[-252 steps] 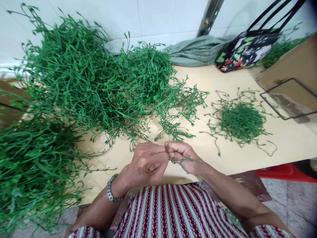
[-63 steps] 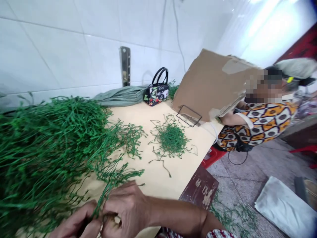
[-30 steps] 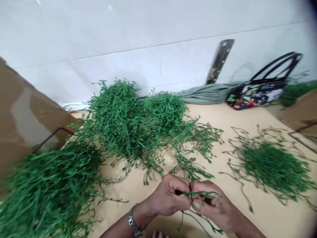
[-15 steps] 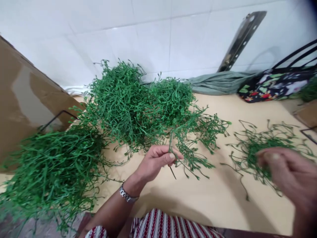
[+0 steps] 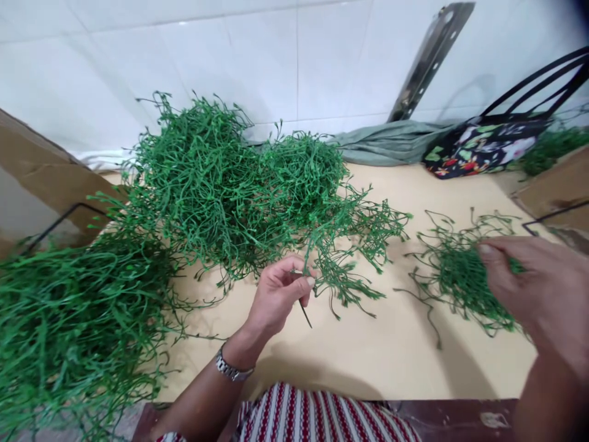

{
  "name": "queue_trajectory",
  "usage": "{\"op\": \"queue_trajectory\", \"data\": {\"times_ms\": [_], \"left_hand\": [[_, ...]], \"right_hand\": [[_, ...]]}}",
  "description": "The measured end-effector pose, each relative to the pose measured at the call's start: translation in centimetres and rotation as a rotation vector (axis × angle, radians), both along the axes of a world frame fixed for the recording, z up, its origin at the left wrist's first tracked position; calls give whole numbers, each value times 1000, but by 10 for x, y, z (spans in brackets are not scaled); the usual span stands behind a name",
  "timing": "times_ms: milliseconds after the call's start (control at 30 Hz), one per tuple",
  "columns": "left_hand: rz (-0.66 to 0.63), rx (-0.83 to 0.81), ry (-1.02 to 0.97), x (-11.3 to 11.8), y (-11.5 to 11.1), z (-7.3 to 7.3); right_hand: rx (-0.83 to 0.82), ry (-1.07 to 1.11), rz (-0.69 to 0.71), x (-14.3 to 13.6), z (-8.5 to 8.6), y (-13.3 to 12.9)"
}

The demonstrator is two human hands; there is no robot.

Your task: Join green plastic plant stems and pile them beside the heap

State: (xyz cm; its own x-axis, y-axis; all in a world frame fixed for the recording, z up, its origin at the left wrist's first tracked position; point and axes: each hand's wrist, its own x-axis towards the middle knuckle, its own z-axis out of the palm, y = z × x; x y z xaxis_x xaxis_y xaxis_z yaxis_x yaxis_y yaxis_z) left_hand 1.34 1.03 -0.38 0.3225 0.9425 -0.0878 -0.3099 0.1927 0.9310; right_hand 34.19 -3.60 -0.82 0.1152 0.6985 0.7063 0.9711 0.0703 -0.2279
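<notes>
My left hand [image 5: 283, 291] is closed in a pinch on an artificial green stem [image 5: 308, 255]. Its thin dark end [image 5: 305, 314] sticks out below the fingers. Behind the fingertips, loose green sprigs [image 5: 352, 282] fan out over the table. At the right, my right hand [image 5: 534, 276] is over a smaller heap of green stems [image 5: 464, 276], thumb and forefinger tips together. Whatever those tips may hold is hidden. One curled stem [image 5: 430, 310] lies at that heap's near left side.
Big tangled piles of green stems [image 5: 197, 178] cover the back, and another pile [image 5: 78, 313] spills over the left edge. Cardboard boxes [image 5: 41, 166] stand left and right. A floral bag [image 5: 488, 144] and grey-green cloth [image 5: 391, 142] lie by the tiled wall beneath a metal bracket [image 5: 430, 61].
The view has shifted to the right and slightly down. My right hand has turned a little above the small heap, while my left hand keeps its pinch on the stem.
</notes>
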Motion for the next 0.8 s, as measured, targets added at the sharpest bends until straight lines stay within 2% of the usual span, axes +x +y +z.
{"op": "queue_trajectory", "data": {"times_ms": [33,100,133,233,333,433,600,800], "left_hand": [[9,10,8,1,-1,-1],[9,35,33,3,-3,-2],[-1,47,48,4,-4,-3],[-25,73,85,7,-9,-5],[5,70,88,9,-13,-6],[44,49,105,10,-16,-7],[33,124,262,9,-18,-10],[7,345,352,7,-20,-8]], "right_hand": [[-52,48,129,-25,9,0],[-97,210,499,-78,24,2],[-153,259,626,-102,28,4],[-290,275,807,-151,24,13],[-392,383,878,-166,2,18],[-380,564,865,-166,-15,16],[-314,554,784,-168,-19,10],[-248,609,783,-168,-24,5]]}}
